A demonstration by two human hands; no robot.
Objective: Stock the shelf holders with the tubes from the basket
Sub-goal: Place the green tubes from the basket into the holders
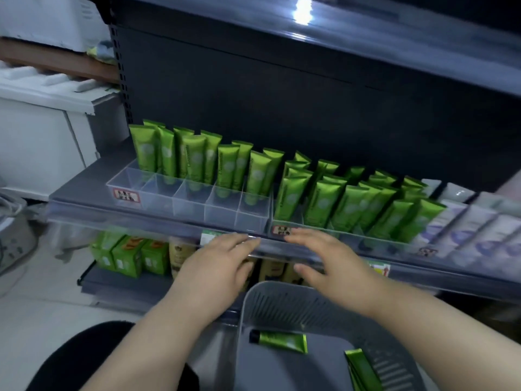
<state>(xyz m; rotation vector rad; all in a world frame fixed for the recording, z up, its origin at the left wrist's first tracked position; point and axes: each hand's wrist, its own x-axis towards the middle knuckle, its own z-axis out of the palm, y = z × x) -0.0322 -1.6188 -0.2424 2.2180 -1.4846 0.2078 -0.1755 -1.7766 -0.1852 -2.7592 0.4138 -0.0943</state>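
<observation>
Dim room: pale floor, white cabinet left of a dark shelf. On the shelf, clear holders with green tubes upright in rows. Left hand and right hand at the shelf's front edge, fingers straight and spread, holding nothing. Below the hands, grey basket with more tubes lying flat inside.

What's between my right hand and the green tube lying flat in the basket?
In the head view, only the basket's slatted wall lies between the right hand and the green tube; nothing else.
</observation>
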